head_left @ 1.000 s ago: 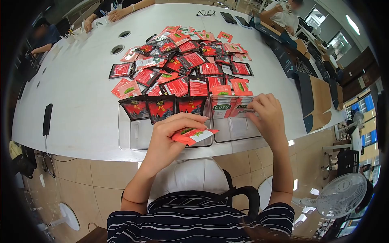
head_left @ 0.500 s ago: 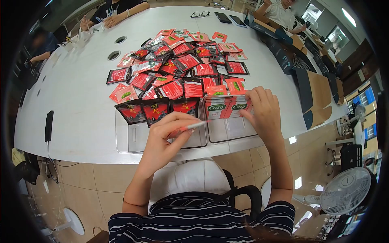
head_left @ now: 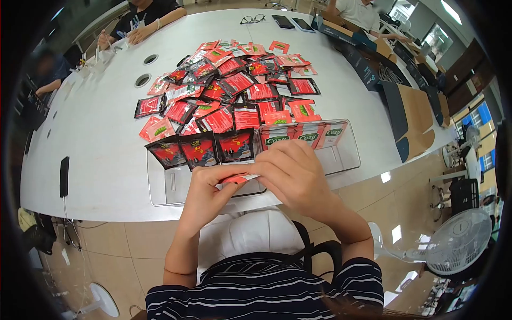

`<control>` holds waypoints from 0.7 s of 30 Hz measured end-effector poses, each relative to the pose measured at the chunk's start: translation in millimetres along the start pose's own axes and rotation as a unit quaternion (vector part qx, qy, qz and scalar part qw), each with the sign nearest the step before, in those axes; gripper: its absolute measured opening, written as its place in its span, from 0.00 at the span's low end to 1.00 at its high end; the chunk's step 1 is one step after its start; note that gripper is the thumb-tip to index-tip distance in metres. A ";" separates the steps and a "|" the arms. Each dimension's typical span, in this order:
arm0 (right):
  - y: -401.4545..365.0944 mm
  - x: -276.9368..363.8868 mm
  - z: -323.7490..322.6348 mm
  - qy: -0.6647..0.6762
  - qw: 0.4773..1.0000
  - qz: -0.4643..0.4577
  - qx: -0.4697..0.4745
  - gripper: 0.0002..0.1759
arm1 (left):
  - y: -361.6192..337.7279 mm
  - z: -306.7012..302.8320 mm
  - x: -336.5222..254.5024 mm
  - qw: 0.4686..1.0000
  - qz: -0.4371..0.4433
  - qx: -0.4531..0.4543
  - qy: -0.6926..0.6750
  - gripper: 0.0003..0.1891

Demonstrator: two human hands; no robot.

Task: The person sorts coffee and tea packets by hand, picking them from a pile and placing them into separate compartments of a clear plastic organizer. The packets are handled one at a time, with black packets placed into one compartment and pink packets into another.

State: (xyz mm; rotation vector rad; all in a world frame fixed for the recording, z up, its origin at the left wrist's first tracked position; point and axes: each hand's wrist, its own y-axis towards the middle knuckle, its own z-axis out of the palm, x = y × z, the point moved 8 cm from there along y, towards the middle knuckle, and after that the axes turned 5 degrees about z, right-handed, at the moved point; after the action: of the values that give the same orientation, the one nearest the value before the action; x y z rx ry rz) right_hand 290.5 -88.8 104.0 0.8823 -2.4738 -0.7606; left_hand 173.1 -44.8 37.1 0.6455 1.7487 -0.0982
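now that the right hand [head_left: 296,176] has been brought away from the right tray [head_left: 359,157], the small red-and-white sachet [head_left: 234,179] is held between both hands, in front of the trays. one end is pinched in the grip of the left hand [head_left: 205,189]; the other seems clasped by the right fingertips, though its underside is hidden. by this shift, three cozy sachets [head_left: 308,133] are left fully uncovered at the far wall of the right tray, where the third was masked by the hand a moment ago; that row can be judged as left to stand unaided.

in all, two clear trays are counted, set side by side. three black-and-red sachets [head_left: 198,152] are stood upright in the left tray [head_left: 184,184], and one sachet is held. behind, a mixed heap [head_left: 234,82] is spread on the table [head_left: 96,160], too overlapped to be counted. farther off, two phones [head_left: 283,21] and one pair of glasses [head_left: 252,20] are seen.
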 end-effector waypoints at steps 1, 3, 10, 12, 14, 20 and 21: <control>0.0 -2.8 -6.4 0.010 1.000 0.018 -0.016 0.18 | 0.7 0.3 -1.4 1.000 0.001 -0.001 0.006 0.14; -3.9 -12.3 -27.9 0.029 0.997 0.051 -0.047 0.18 | 4.2 2.1 -10.0 0.999 0.048 -0.019 0.008 0.15; -48.4 -92.4 -96.6 -0.178 0.959 0.218 -0.022 0.12 | 6.1 5.7 -10.3 0.999 0.042 0.005 -0.013 0.14; -62.3 -111.2 -81.8 -0.196 0.957 0.214 0.015 0.12 | 6.4 6.3 -9.0 0.999 0.033 0.005 -0.020 0.14; -72.3 -127.0 -69.0 -0.205 0.956 0.208 0.039 0.12 | 7.2 6.3 -7.2 0.999 0.036 -0.006 -0.026 0.14; -60.5 -143.6 -47.6 -0.197 0.951 0.231 0.056 0.26 | 7.6 8.2 -9.8 0.999 0.035 0.015 0.003 0.18; -56.7 -141.6 -47.3 -0.192 0.955 0.222 0.049 0.29 | 8.0 10.1 -10.6 0.999 0.038 0.026 0.008 0.18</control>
State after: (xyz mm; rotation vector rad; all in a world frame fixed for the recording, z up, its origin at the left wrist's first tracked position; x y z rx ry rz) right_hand 442.8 -47.6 79.4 0.1884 -2.9171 -0.6994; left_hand 187.2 -46.0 46.1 0.7518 1.7401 -0.0876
